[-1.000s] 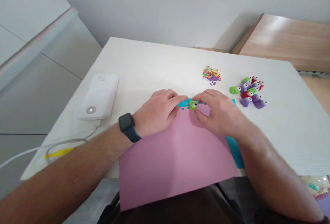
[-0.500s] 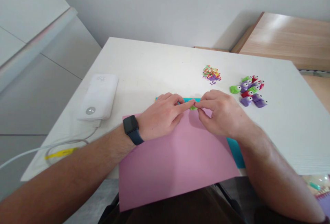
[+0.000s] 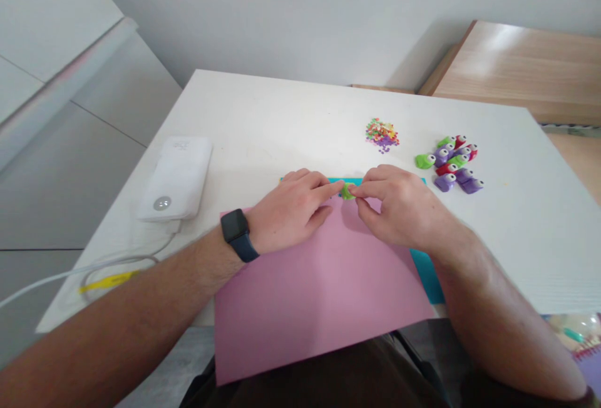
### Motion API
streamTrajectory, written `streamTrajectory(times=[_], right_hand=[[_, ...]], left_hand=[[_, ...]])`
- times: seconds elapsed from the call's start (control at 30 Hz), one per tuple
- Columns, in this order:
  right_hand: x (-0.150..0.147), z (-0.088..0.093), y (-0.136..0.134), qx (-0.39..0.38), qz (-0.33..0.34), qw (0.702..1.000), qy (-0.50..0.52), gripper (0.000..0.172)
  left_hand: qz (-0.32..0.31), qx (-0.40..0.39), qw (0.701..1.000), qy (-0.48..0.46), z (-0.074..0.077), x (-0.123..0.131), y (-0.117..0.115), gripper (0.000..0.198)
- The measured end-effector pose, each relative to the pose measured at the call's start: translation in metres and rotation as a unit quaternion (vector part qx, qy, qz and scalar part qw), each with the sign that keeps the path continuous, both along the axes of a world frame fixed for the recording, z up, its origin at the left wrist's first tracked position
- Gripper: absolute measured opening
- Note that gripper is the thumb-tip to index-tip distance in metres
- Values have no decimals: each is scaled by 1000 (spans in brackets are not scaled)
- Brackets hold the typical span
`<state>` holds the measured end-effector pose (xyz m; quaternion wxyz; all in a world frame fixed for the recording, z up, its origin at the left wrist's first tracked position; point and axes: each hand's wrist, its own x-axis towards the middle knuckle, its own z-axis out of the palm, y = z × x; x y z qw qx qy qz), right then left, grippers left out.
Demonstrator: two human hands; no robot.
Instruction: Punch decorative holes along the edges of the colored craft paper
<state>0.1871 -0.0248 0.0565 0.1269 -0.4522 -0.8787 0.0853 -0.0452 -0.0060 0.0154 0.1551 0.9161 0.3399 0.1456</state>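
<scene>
A small green piece (image 3: 347,191), soft-looking like modelling clay, lies between my hands at the upper edge of a pink sheet (image 3: 323,289). My left hand (image 3: 298,208) rests palm down with fingers stretched, its index fingertip at the left side of the piece. My right hand (image 3: 392,204) has its index fingertip on the piece's right side, with the thumb bent below and other fingers curled. A turquoise sheet (image 3: 427,276) shows from under the pink one. On my left wrist is a dark smartwatch (image 3: 235,226).
Several green, purple and red one-eyed figures (image 3: 453,164) stand grouped at the right. A heap of colourful bits (image 3: 382,135) lies at the back. At the left, a white box-shaped device (image 3: 177,176) has a cable with a yellow tag (image 3: 107,281). A wooden cabinet (image 3: 521,61) stands beyond the table.
My fingertips, close together before, are now slightly apart, so more of the green piece shows. The whole view has shifted a little; the sheets stay in place.
</scene>
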Motion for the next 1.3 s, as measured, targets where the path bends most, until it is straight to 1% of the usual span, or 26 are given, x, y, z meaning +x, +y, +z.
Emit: streamTrajectory(times=[0.2,0.43,0.53,0.73,1.07,1.3], right_hand=[[0,-1,0,1,-2,1000,-1,23],[1,-2,0,-4,-8,1000,8,20],[1,-2,0,-2,-6,1000,15,19],[1,-2,1,4,-1,1000,12,22],[0,-1,-1,6,2,1000,4,21],[0,0,-2,3,-2,1000,0,22]], left_hand=[[0,-2,1000,-22,0,1,-1,45],[6,-2,1000,12,-1,0,0,40],[11,-3,1000,13,0,0,1,38],[32,-19,999,2,2,1,3,35],[77,-46,996,-23,-3,4,4,29],[87,-50,995,-18,-3,4,4,29]])
